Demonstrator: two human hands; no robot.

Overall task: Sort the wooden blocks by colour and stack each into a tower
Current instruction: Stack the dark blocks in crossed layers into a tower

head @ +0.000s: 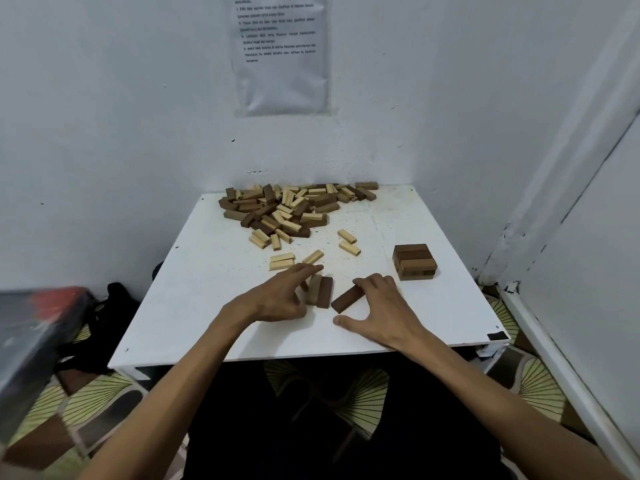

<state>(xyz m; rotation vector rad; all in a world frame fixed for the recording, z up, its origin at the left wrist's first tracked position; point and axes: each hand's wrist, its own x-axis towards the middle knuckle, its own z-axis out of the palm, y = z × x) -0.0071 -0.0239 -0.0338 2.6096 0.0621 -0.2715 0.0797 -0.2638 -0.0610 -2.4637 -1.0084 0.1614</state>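
Note:
A mixed pile of light and dark wooden blocks [291, 209] lies at the back of the white table [194, 306]. A short brown tower [414, 261] stands at the right. Several loose light blocks [282, 262] lie in the middle. My left hand [284, 296] reaches over two blocks lying side by side, one tan [314, 289] and one dark brown [325, 292], its fingers touching the tan one. My right hand [381, 306] rests its fingers on a dark brown block [347, 298] lying askew, with the thumb spread apart.
White walls close in behind and to the right, with a printed sheet [280, 53] taped up. A dark box [31, 341] and a black bag [114, 306] sit left of the table. Patterned floor mat [540, 386] lies below.

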